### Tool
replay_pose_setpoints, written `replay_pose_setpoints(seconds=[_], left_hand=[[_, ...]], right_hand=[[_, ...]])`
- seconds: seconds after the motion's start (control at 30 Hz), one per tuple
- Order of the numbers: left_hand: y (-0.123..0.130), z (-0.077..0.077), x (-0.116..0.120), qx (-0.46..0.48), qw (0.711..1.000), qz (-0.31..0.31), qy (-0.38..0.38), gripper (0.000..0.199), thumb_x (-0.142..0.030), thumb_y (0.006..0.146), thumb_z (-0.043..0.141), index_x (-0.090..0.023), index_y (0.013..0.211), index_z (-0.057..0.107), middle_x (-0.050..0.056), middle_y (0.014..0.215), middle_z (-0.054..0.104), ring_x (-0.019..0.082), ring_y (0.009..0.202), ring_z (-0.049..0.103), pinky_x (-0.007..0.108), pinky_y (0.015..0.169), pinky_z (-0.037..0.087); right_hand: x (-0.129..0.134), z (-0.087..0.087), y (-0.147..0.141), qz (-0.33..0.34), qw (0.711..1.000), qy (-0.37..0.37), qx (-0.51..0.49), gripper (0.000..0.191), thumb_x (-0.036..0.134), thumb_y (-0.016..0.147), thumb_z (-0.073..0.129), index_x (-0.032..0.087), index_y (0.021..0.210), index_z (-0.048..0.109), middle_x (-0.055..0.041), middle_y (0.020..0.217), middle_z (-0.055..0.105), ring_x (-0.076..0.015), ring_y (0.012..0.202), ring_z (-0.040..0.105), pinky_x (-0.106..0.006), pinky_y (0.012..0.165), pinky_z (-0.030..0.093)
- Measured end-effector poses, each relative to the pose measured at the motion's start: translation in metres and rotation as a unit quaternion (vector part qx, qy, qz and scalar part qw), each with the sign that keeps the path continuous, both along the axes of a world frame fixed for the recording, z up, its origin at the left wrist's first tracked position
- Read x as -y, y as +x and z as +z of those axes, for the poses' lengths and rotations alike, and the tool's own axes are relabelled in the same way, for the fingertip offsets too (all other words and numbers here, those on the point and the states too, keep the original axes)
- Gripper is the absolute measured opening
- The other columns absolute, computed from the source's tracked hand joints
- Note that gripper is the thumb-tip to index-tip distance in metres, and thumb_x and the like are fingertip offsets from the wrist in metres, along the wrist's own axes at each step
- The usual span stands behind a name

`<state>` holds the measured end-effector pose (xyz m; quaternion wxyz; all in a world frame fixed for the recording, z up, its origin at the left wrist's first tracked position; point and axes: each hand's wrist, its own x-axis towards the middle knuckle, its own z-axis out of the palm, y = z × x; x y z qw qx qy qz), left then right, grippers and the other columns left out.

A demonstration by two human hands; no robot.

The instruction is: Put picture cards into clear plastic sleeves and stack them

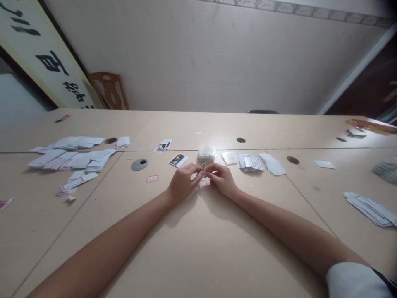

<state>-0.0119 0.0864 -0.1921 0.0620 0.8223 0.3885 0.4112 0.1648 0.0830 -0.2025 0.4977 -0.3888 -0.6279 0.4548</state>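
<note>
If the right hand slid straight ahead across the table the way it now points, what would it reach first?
Most likely the clear stack just beyond the right hand and the small card it pinches, though depth is hard to judge.

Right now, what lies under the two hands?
Under the left hand and right hand, a red-bordered white card shows on the table; its remainder is covered.

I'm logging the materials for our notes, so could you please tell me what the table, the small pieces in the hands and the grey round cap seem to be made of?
Table: pale wood-look laminate, matte, with faint grain and seams.
Small card between left hand and right hand: apparently thin paper or card, white with red edging.
Grey cap: probably moulded plastic, dull.
</note>
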Motion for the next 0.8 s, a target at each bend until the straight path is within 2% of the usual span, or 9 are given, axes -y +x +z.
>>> replay_pose_setpoints(seconds=[0.23,0.43,0.8], left_hand=[[-0.001,-0.0028,-0.002,-0.003,1.0,0.004,0.009,0.012,-0.021,0.089,0.054,-0.017,0.084,0.064,0.003,0.083,0.068,0.013,0.076,0.063,0.024,0.071,0.047],[-0.0033,-0.0021,-0.0033,-0.045,0.998,0.031,0.022,0.007,-0.016,0.083,0.056,-0.017,0.08,0.062,0.001,0.077,0.061,0.011,0.068,0.057,0.023,0.066,0.044],[-0.0024,0.0014,-0.0013,-0.046,0.999,0.027,0.004,0.012,-0.026,0.089,0.054,-0.018,0.087,0.063,0.001,0.08,0.058,0.011,0.069,0.056,0.023,0.065,0.043]], right_hand=[[0.0012,0.0011,-0.0005,0.005,1.0,0.007,0.008,0.023,0.039,0.079,0.068,0.017,0.082,0.064,-0.0013,0.075,0.065,-0.0081,0.048,0.054,-0.021,0.046,0.045],[0.0008,-0.0013,0.0001,0.01,1.0,0.009,0.01,0.023,0.039,0.079,0.068,0.017,0.081,0.061,-0.0005,0.075,0.063,-0.0084,0.047,0.056,-0.02,0.043,0.043],[0.0,-0.0027,0.0,0.015,0.999,0.019,0.022,0.028,0.045,0.081,0.067,0.017,0.082,0.061,-0.0009,0.076,0.063,-0.0084,0.048,0.056,-0.02,0.044,0.043]])
